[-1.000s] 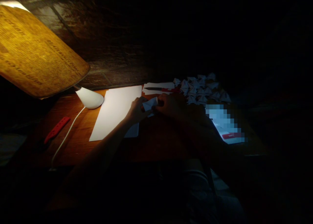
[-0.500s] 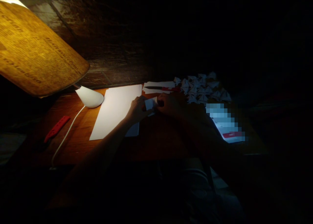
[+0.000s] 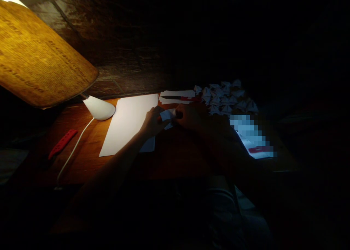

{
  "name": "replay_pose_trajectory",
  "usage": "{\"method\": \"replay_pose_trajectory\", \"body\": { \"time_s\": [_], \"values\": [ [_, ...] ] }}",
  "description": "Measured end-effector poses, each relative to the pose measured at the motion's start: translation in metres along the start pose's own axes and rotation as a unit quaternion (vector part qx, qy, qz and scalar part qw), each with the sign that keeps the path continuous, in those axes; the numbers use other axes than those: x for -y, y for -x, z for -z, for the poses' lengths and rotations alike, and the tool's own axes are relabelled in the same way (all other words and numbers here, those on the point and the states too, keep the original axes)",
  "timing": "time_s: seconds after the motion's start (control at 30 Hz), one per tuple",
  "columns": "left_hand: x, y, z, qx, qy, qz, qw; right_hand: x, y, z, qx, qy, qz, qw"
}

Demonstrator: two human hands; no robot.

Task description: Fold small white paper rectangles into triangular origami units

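Observation:
A small folded piece of white paper (image 3: 167, 116) is held above the wooden table between my two hands. My left hand (image 3: 153, 121) pinches its left side, thumb toward me. On its right edge my right hand (image 3: 186, 116) is closed, its fingers mostly in shadow. Under and behind my left forearm lies a stack of large white sheets (image 3: 128, 122). Just beyond my hands, a knife (image 3: 177, 97) with a dark blade and red handle rests on smaller white paper pieces (image 3: 175, 93). Several folded paper pieces (image 3: 221, 97) are heaped to the right of the knife.
A lamp with a yellow printed shade (image 3: 46, 57) and white base (image 3: 100, 108) stands at left, its white cable (image 3: 75, 151) running to the front edge. A red power strip (image 3: 62, 142) lies left of it. A lit phone (image 3: 251, 137) lies on the table's right side.
The folded paper has tilted slightly and shifted a little left between my fingers. Both hands keep their grip in nearly the same place.

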State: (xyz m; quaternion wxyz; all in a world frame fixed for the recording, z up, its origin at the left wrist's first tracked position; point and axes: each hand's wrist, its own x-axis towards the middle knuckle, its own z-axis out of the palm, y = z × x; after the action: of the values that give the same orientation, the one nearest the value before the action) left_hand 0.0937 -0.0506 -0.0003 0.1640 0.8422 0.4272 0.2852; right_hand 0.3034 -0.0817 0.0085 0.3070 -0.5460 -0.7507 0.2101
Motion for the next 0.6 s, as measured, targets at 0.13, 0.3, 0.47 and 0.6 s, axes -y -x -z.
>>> {"method": "replay_pose_trajectory", "body": {
  "time_s": [0.13, 0.3, 0.47, 0.6],
  "values": [
    [-0.001, 0.0002, 0.0007, -0.013, 0.033, 0.006, 0.999, 0.0021, 0.001, 0.0017, 0.001, 0.008, 0.006, 1.0],
    [0.0005, 0.0007, -0.0016, -0.04, 0.088, 0.013, 0.995, 0.0022, 0.0012, 0.0013, 0.018, -0.017, 0.03, 0.999],
    [0.0, 0.001, -0.0012, -0.04, 0.113, 0.029, 0.992, 0.0007, 0.0005, -0.0009, 0.034, -0.023, 0.048, 0.998],
    [-0.0034, 0.0016, 0.0, -0.034, 0.125, 0.043, 0.991, 0.0009, 0.0001, 0.0003, 0.042, -0.012, 0.055, 0.998]
  ]
}}
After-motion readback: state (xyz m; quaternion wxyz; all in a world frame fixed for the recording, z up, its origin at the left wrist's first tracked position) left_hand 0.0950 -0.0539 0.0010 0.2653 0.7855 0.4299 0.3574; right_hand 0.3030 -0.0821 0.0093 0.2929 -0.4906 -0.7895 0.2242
